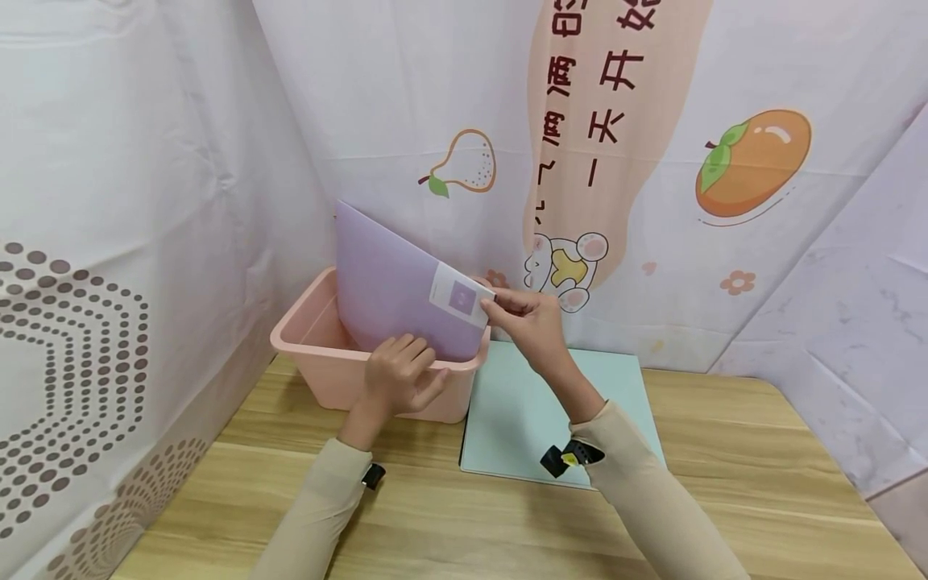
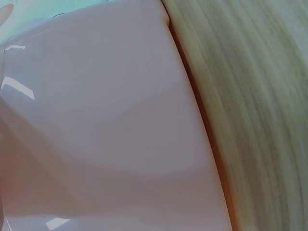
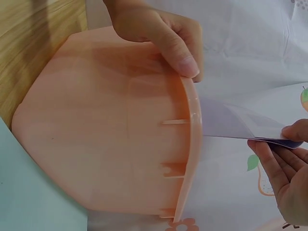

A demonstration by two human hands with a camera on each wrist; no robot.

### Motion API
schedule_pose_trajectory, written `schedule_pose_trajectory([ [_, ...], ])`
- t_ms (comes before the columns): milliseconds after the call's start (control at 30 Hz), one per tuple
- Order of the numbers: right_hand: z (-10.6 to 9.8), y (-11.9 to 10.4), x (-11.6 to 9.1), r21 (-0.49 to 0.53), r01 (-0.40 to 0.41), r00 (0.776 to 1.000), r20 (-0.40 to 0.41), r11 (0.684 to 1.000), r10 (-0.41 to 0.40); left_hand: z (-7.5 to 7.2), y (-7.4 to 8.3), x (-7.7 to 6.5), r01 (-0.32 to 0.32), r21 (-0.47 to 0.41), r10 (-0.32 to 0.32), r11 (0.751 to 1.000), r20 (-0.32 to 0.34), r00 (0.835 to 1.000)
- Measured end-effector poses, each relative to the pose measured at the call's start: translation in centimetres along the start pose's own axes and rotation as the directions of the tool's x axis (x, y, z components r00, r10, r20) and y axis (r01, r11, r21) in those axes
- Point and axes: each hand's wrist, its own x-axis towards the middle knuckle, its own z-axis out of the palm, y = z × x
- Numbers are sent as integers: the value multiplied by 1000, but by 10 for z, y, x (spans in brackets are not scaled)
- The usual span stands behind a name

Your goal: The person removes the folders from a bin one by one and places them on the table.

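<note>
A thin purple notebook (image 1: 395, 278) with a white band and a small square print stands tilted inside a pink plastic bin (image 1: 428, 400). My right hand (image 1: 532, 322) pinches its upper right corner between thumb and fingers, above the bin's right end. At the front rim, my left hand (image 1: 397, 374) grips the bin with its fingers over the edge and its thumb outside. The right wrist view shows the left thumb (image 3: 185, 65) on the rim. The notebook's lower part is hidden in the bin. The left wrist view holds mostly the bin's wall (image 2: 110, 110).
A flat pale mint notebook or board (image 1: 507, 435) lies on the wooden table (image 1: 449, 515), right of the bin and under the right forearm. A printed white cloth (image 1: 406, 97) hangs behind the table, with more cloth at both sides.
</note>
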Motion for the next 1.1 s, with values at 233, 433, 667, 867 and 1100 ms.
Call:
schedule_pose_trajectory([
  [233,-3,-4,3,13,20,1000,22,1000,-20,0,0,0,5,-5,-5,1000,-4,1000],
  [433,-4,-6,4,37,3,1000,29,999,-4,0,0,0,1,-8,-1,1000,-6,1000],
  [667,-4,-11,6,35,0,999,36,999,-2,1,0,0,0,-14,0,1000,-14,1000],
  [867,-8,-18,10,8,35,999,28,999,-35,0,0,0,3,-20,-3,1000,-8,1000],
  [1100,-13,-25,14,8,79,997,16,997,-79,1,0,-1,3,-15,-3,1000,-23,1000],
])
